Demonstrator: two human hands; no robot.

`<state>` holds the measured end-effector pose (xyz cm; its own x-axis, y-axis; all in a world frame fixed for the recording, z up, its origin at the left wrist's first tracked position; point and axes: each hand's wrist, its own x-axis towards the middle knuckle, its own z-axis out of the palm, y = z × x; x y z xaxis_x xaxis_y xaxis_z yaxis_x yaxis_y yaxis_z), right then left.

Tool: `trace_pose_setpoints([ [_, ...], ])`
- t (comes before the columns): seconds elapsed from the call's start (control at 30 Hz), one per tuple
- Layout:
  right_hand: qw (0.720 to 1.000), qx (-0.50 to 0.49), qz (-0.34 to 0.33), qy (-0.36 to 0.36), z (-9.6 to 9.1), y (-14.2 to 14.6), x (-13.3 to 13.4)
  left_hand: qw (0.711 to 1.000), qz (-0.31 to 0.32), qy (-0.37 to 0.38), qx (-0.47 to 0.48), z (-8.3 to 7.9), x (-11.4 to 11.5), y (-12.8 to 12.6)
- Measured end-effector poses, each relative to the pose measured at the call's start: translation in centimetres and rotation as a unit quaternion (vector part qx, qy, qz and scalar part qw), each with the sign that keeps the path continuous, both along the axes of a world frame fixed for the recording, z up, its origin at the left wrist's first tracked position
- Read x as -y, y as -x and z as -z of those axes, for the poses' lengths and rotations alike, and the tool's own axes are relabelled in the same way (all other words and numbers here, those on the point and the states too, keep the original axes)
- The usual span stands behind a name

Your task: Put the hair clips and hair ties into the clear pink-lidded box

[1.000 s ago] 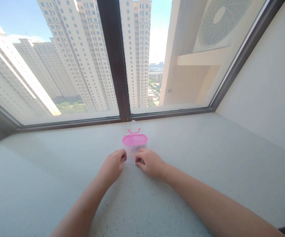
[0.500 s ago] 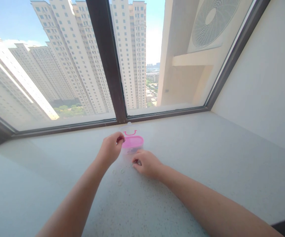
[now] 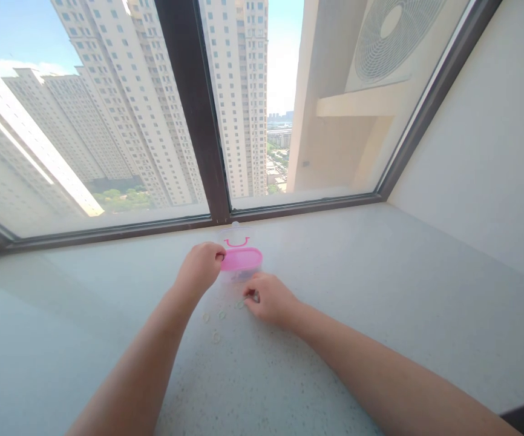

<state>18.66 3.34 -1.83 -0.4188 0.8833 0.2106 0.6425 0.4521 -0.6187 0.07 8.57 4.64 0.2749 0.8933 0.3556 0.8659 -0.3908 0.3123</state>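
A small clear plastic box with a pink rim (image 3: 242, 260) stands on the sill, its transparent lid (image 3: 236, 235) with a pink handle tipped back behind it. Some dark small contents show through its front wall. My left hand (image 3: 198, 266) is pinched at the left end of the pink rim. Just in front of the box, my right hand (image 3: 271, 299) rests low with its fingers curled and the tips together; anything between them is too small to make out. Several small pale rings lie there, one ring (image 3: 240, 304) at the right fingertips and another ring (image 3: 215, 337) nearer me.
The speckled white windowsill (image 3: 334, 260) spreads under both arms. Behind the box runs the dark window frame (image 3: 219, 209), its upright post rising leftward. A white wall (image 3: 480, 157) bounds the right side. Tall buildings and an air-conditioner unit (image 3: 391, 36) are outside the glass.
The view has shifted slightly. My left hand stays at the box's left end, and my right hand stays low in front; a ring now shows more clearly by its fingertips.
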Motion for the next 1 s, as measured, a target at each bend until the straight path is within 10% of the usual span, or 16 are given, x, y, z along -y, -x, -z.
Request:
trace_pose_setpoints([
  [0.47,0.999,0.025,-0.013,0.015,-0.5,-0.3,0.2,0.994,-0.053,-0.043,0.083,-1.9,2.2,1.3],
  [0.7,0.996,-0.072,0.012,0.043,-1.2,0.1,1.0,0.948,-0.078,0.133,0.279,-1.3,6.7,1.3],
  [1.0,0.871,-0.368,-0.124,0.300,-0.9,1.4,1.7,0.926,-0.009,0.217,0.307,2.2,7.7,-1.0],
])
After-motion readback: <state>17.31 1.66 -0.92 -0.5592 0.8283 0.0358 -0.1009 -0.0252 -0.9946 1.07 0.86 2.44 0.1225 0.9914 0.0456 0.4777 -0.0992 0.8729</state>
